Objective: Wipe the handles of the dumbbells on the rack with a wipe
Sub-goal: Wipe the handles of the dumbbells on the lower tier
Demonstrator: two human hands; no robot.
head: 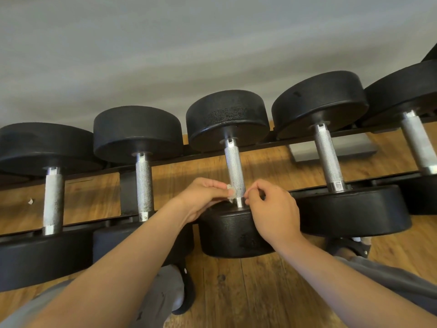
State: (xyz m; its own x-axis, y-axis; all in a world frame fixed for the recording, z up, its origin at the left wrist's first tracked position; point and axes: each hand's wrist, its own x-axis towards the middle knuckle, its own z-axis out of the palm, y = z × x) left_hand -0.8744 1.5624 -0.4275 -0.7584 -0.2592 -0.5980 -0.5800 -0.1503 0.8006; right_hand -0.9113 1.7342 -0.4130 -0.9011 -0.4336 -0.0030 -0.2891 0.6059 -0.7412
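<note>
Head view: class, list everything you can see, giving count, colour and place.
Dumbbells: five, black heads, silver handles, in a row on the rack.
Rack: one, black, rails under the dumbbells.
Wipe: one, white, at the middle handle's near end.
Scrap: one, white, floor at left.
Plate: one, grey, floor behind the rack.
Floor: brown wood.
Wall: grey, behind.
Shoes: two, black, below the rack.
Trousers: grey, bottom.
Left hand: pinches the wipe.
Right hand: fingers curled beside the same handle.
</note>
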